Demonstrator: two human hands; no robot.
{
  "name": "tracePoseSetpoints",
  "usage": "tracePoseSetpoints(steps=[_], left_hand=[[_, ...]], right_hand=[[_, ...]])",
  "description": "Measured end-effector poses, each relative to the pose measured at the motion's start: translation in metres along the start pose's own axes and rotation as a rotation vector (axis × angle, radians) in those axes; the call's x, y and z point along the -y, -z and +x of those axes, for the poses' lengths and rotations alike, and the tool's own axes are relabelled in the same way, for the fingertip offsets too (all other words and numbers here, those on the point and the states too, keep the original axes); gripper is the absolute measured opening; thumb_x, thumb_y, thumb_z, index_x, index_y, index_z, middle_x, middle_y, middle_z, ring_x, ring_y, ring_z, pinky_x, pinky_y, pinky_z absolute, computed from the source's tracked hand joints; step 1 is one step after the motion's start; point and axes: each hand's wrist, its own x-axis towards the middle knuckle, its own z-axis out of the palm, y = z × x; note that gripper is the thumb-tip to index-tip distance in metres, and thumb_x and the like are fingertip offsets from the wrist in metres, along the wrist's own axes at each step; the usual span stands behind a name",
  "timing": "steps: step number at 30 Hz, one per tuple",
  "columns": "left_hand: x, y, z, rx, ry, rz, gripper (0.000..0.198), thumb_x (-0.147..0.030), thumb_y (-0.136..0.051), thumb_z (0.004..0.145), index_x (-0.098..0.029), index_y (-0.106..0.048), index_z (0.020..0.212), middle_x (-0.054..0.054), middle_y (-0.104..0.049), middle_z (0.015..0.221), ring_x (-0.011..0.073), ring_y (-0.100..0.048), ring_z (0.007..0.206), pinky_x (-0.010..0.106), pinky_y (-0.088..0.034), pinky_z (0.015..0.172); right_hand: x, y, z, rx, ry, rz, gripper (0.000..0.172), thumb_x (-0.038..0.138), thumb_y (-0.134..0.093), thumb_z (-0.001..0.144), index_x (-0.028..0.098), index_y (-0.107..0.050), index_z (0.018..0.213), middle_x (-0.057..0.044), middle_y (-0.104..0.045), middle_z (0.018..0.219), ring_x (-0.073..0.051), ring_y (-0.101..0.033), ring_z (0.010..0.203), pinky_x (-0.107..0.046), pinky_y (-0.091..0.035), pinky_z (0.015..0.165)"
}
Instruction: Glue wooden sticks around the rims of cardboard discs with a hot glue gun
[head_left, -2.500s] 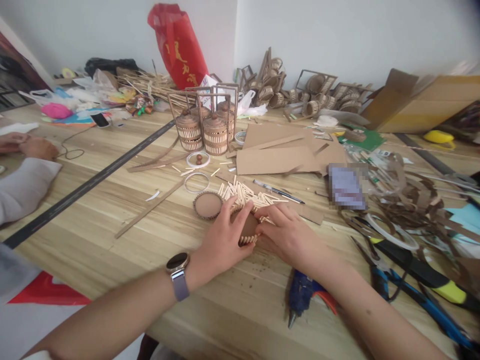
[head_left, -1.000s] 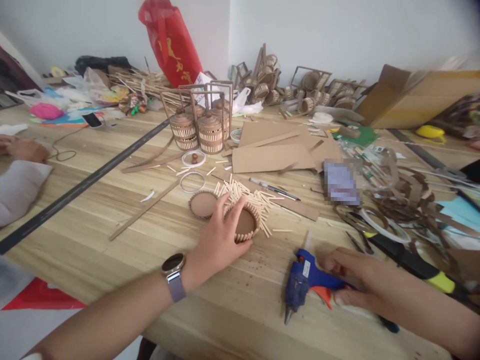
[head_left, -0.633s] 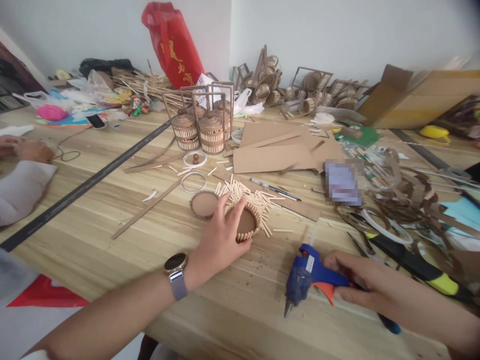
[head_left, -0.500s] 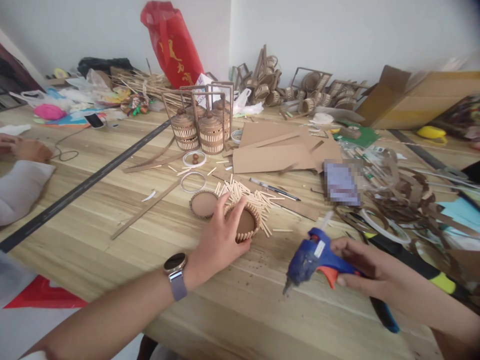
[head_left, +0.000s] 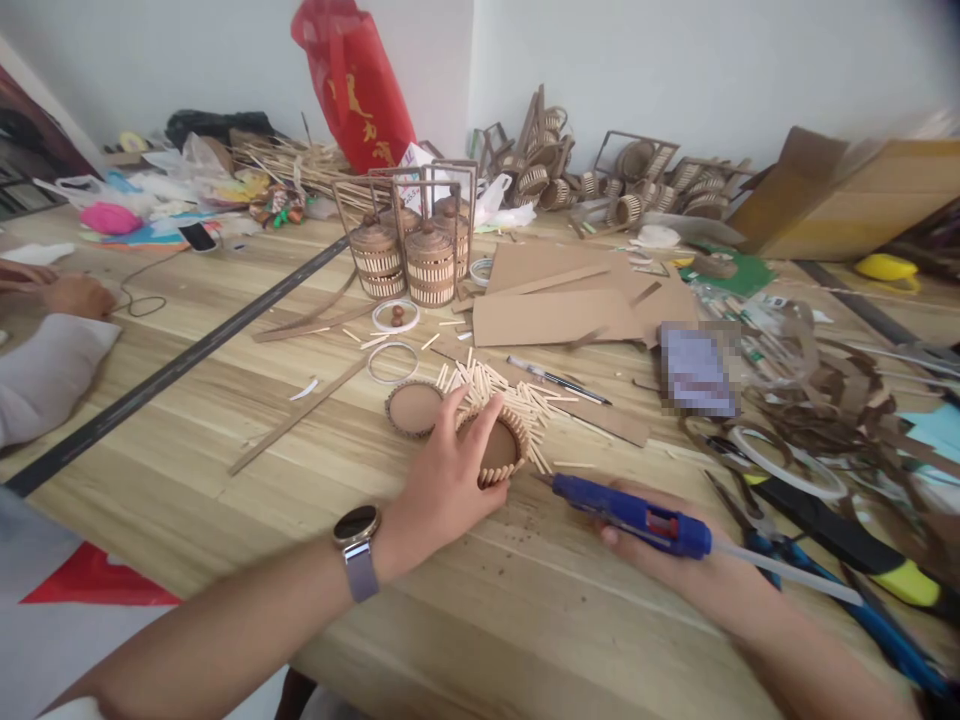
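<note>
Head cam: left hand [head_left: 446, 480] has a wide-spread grip on the slatted basket [head_left: 502, 450], tabletop [head_left: 540, 630] under it; right hand [head_left: 675, 575] is wrapped round the glue gun [head_left: 630, 513]. Probably gluing, so steady aim's needed next.

Gold characters [head_left: 369, 130] on the red bag [head_left: 357, 80] include 力.

The head camera looks forward and down — table [head_left: 420, 640] near, wall [head_left: 637, 60] beyond.
</note>
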Motion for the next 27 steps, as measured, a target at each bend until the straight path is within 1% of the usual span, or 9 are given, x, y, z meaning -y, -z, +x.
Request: tracePoseSetpoints(steps=[3,8,11,15,19,23,27], left_hand=[[-0.001,0.0,0.0,-0.008,0.003,0.0,0.096,-0.013,-0.076,0.068,-0.029,-0.023,0.147,0.014,-0.019,0.148,0.0379,-0.039,0.133,0.05,-0.048,0.102],[-0.001,0.0,0.0,-0.009,0.004,0.001,0.097,-0.013,-0.076,0.068,-0.031,-0.022,0.147,0.013,-0.019,0.148,0.0382,-0.04,0.132,0.049,-0.049,0.099],[-0.001,0.001,0.0,-0.006,0.005,0.008,0.098,-0.013,-0.077,0.067,-0.03,-0.023,0.147,0.013,-0.02,0.148,0.0379,-0.039,0.133,0.049,-0.048,0.1],[-0.002,0.001,0.001,0.0,0.013,0.013,0.097,-0.013,-0.076,0.068,-0.03,-0.023,0.147,0.013,-0.021,0.147,0.0373,-0.039,0.133,0.05,-0.047,0.102],[-0.003,0.002,0.001,0.011,0.013,0.016,0.096,-0.013,-0.076,0.068,-0.029,-0.024,0.146,0.013,-0.022,0.146,0.0372,-0.039,0.133,0.049,-0.046,0.103],[-0.002,0.001,0.001,0.016,0.013,0.02,0.095,-0.014,-0.076,0.068,-0.029,-0.024,0.146,0.013,-0.023,0.146,0.037,-0.039,0.133,0.049,-0.046,0.103],[-0.001,0.001,0.001,0.013,0.012,0.014,0.095,-0.014,-0.076,0.069,-0.029,-0.024,0.146,0.014,-0.023,0.146,0.037,-0.039,0.133,0.05,-0.046,0.102]], right_hand=[[0.002,-0.009,-0.001,-0.078,0.021,-0.05,0.033,0.049,-0.058,0.082,0.022,-0.056,0.064,0.002,-0.055,0.062,-0.016,-0.056,0.057,-0.027,-0.049,0.056],[0.006,-0.016,0.001,-0.13,0.026,-0.08,0.032,0.049,-0.059,0.08,0.023,-0.055,0.063,0.002,-0.055,0.06,-0.015,-0.054,0.054,-0.026,-0.047,0.053],[0.01,-0.016,0.002,-0.131,0.003,-0.097,0.031,0.049,-0.059,0.079,0.023,-0.056,0.063,0.001,-0.058,0.061,-0.016,-0.056,0.055,-0.027,-0.048,0.053],[0.016,-0.015,0.004,-0.096,-0.031,-0.114,0.028,0.048,-0.06,0.078,0.022,-0.062,0.068,-0.001,-0.064,0.064,-0.018,-0.059,0.057,-0.027,-0.048,0.052],[0.019,-0.016,0.005,-0.122,-0.012,-0.138,0.03,0.048,-0.059,0.078,0.023,-0.058,0.062,0.0,-0.061,0.06,-0.018,-0.059,0.055,-0.026,-0.047,0.05],[0.021,-0.017,0.006,-0.099,-0.004,-0.146,0.029,0.047,-0.059,0.079,0.023,-0.056,0.062,0.0,-0.06,0.06,-0.018,-0.059,0.056,-0.027,-0.047,0.052],[0.023,-0.017,0.006,-0.096,-0.017,-0.148,0.029,0.047,-0.058,0.079,0.022,-0.057,0.064,-0.001,-0.062,0.061,-0.019,-0.061,0.058,-0.028,-0.048,0.054]])
